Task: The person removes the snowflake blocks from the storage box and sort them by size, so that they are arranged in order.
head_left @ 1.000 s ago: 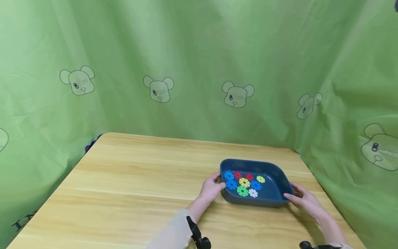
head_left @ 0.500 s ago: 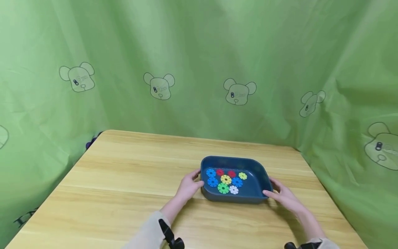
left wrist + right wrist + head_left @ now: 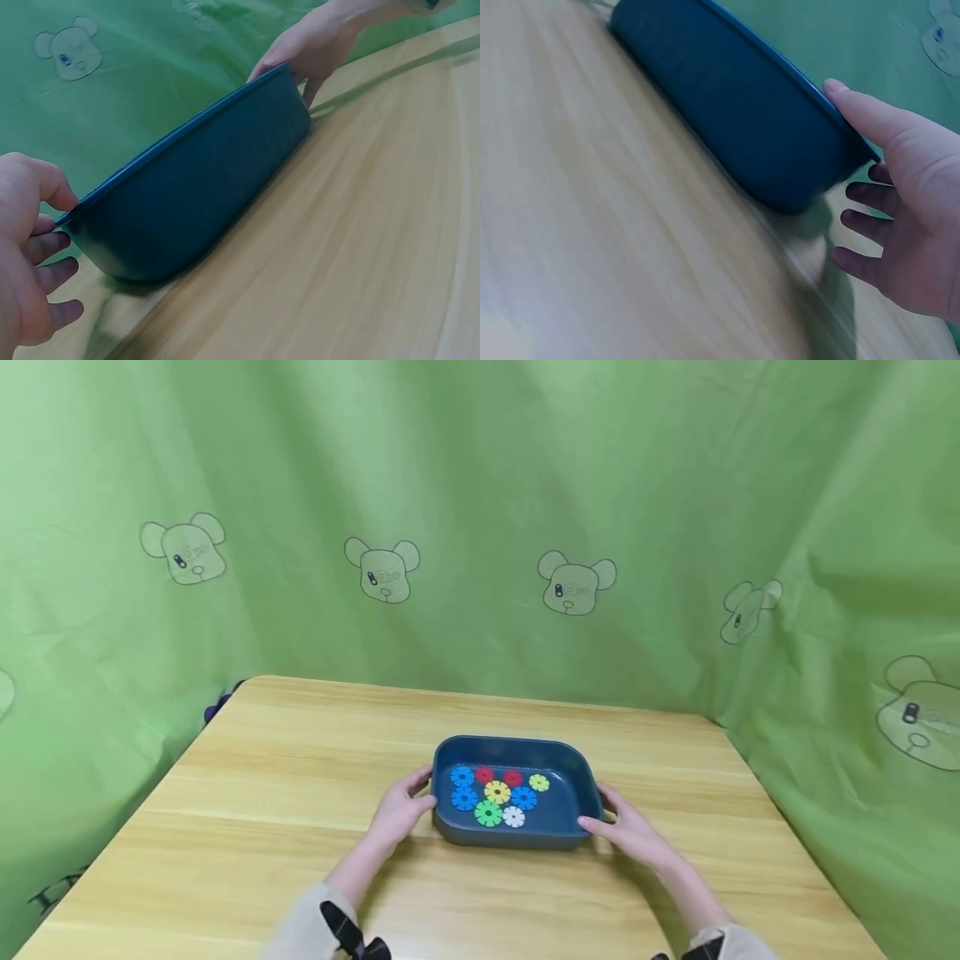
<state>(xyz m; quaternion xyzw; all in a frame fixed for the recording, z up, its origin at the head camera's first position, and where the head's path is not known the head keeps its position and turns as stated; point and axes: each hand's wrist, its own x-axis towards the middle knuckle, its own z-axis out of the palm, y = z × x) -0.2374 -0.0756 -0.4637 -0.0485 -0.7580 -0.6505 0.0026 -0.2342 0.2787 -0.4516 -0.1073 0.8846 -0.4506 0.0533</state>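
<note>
dark blue and smooth, the bin (image 3: 506, 840) stands near the middle of the table (image 3: 225, 827) from left to right, having come leftward from the right side over the last second. the discs (image 3: 491, 796) inside have travelled with it in the same cluster, so the work in hand, as i judge it, is a level sideways shift of the bin that leaves its load undisturbed. whether its base slides on the wood or skims just above, i cannot tell.

the left hand (image 3: 402, 806) pinches the left end, thumb at the rim, the other fingers spread apart down the outside. the right hand (image 3: 632, 832) mirrors it, thumb over the rim at the near right corner, fingers parted outside the wall.

the bin looks like moulded plastic, deep-walled, with rounded corners and a faint sheen on its floor. the discs are flat, notched like flowers, with holed centres: blue, red, yellow, lime, green and white, mostly toward the left. pale grain streaks the table; behind hangs a creased green curtain (image 3: 480, 460) printed with bear faces (image 3: 386, 578).
</note>
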